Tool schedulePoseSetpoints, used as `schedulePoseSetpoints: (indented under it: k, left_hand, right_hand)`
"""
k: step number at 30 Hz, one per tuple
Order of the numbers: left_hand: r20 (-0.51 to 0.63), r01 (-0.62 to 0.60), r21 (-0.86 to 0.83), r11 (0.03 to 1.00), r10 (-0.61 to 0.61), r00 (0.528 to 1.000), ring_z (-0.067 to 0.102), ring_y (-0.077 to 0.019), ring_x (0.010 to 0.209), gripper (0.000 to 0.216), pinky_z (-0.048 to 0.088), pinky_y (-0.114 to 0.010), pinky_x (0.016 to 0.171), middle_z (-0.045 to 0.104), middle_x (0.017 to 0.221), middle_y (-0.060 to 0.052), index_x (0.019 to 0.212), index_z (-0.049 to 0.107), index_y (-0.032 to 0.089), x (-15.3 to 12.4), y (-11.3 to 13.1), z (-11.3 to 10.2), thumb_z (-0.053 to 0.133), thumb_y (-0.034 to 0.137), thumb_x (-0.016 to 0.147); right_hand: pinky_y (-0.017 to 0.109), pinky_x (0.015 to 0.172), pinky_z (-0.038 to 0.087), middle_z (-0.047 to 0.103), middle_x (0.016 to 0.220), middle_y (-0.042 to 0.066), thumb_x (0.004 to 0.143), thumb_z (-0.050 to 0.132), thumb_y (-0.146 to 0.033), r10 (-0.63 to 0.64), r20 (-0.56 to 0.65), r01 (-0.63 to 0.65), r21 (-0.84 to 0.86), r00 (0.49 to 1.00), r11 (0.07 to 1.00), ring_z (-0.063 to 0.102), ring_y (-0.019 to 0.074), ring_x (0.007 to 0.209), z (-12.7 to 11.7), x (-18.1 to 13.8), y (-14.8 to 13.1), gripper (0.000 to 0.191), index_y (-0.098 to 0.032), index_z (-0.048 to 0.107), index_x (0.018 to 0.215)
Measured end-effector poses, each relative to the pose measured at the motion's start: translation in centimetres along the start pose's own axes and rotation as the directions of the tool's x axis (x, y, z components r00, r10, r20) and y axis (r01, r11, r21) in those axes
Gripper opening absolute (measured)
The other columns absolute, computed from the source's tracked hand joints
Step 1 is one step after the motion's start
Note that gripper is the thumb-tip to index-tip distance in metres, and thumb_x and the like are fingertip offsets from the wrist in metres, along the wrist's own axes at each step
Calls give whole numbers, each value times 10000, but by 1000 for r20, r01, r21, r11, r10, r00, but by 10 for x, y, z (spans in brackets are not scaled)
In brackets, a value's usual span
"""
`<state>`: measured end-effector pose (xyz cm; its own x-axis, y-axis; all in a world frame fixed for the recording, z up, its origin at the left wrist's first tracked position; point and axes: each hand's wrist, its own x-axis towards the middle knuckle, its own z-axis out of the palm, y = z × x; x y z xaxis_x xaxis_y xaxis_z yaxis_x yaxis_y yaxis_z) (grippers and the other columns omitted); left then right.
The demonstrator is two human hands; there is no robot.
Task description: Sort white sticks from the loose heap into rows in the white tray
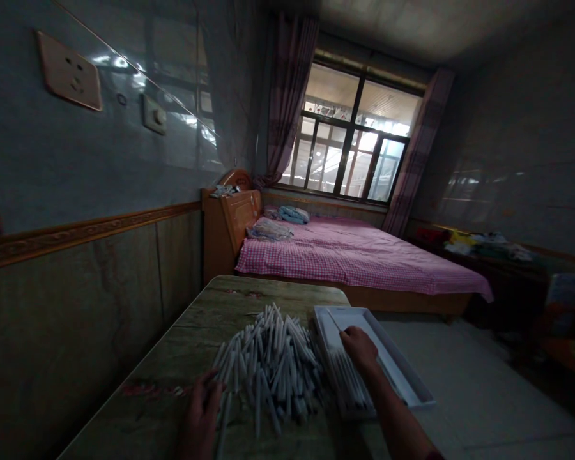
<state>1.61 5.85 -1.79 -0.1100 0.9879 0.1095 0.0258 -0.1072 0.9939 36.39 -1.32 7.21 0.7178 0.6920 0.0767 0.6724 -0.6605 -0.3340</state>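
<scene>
White tray (351, 316) holds slim sticks (349, 378) (right hand (360, 347) pinching 1 more stick (334, 319)).

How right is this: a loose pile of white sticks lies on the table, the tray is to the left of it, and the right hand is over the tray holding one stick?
One thing is wrong: the head view shows the tray to the right of the pile of white sticks. The pile does lie on the table, and the right hand is over the tray holding one stick.
</scene>
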Motion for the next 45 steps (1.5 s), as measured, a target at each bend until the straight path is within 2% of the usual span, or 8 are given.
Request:
schedulePoseSetpoints:
  k: [11, 20, 24, 28, 32, 36, 41, 45]
  left_hand:
    - [28, 5, -40, 999, -4, 1000, 693, -302, 911, 425, 558, -438, 816, 743, 927, -77, 931, 636, 227, 2, -12, 3, 617, 541, 645]
    - [68, 9, -36, 999, -7, 998, 692, -290, 889, 383, 559, -423, 797, 730, 915, -77, 935, 640, 211, -3, -2, 4, 612, 482, 665]
    - [46, -19, -45, 999, 21, 999, 682, -271, 860, 333, 547, -410, 788, 712, 889, -74, 932, 636, 203, -7, 3, 5, 588, 429, 692]
    - [37, -34, -52, 998, 36, 999, 669, -258, 854, 303, 533, -399, 798, 703, 879, -71, 922, 644, 196, -9, 5, 5, 587, 391, 697]
    - [51, -43, -62, 997, 46, 998, 662, -252, 875, 292, 521, -393, 823, 706, 898, -72, 932, 657, 190, -11, 5, 4, 594, 357, 701]
    - [56, -45, -70, 997, 49, 997, 662, -252, 876, 283, 518, -393, 822, 709, 894, -72, 926, 656, 188, -13, 8, 3, 594, 356, 707]
    - [61, -39, -96, 995, 45, 997, 659, -256, 850, 301, 515, -387, 801, 706, 858, -65, 896, 655, 182, -15, 8, 3, 604, 381, 677]
    - [113, -53, -82, 995, 62, 992, 647, -253, 842, 311, 503, -369, 792, 706, 849, -62, 885, 667, 181, -18, 11, 0, 598, 425, 704]
  right_hand:
    - [321, 706, 467, 733, 1022, 177, 844, 467, -224, 4, 83, 10, -167, 997, 986, 692, 287, 989, 41, 20, -22, 311, -159, 745, 969]
    - [325, 784, 458, 717, 1031, 160, 913, 448, -247, -162, 56, 170, -201, 985, 965, 647, 267, 1022, 39, 4, -24, 322, -189, 764, 893]
    - [325, 765, 464, 699, 1063, 155, 921, 409, -233, -205, 42, 209, -136, 978, 968, 649, 261, 1003, 23, -4, -21, 349, -195, 748, 995]
    - [268, 777, 469, 687, 1141, 94, 936, 393, -253, -299, 21, 300, -21, 954, 954, 664, 203, 984, 10, -34, -24, 364, -212, 684, 1152]
    - [253, 712, 485, 726, 1018, 60, 919, 435, -313, -473, -22, 468, 194, 881, 862, 693, 195, 890, 20, -99, -32, 325, -221, 665, 1130]
    - [261, 661, 465, 737, 966, 74, 892, 501, -307, -446, 18, 443, 85, 895, 893, 709, 214, 839, 41, -153, -42, 325, -212, 623, 1178]
    - [279, 693, 467, 717, 1097, 132, 915, 454, -246, -393, 140, 402, -41, 909, 915, 705, 242, 944, 50, -167, -63, 403, -161, 535, 1301]
    - [264, 718, 453, 713, 1109, 137, 878, 433, -122, -360, 154, 372, -59, 920, 926, 696, 227, 979, 51, -165, -73, 468, -143, 506, 1339]
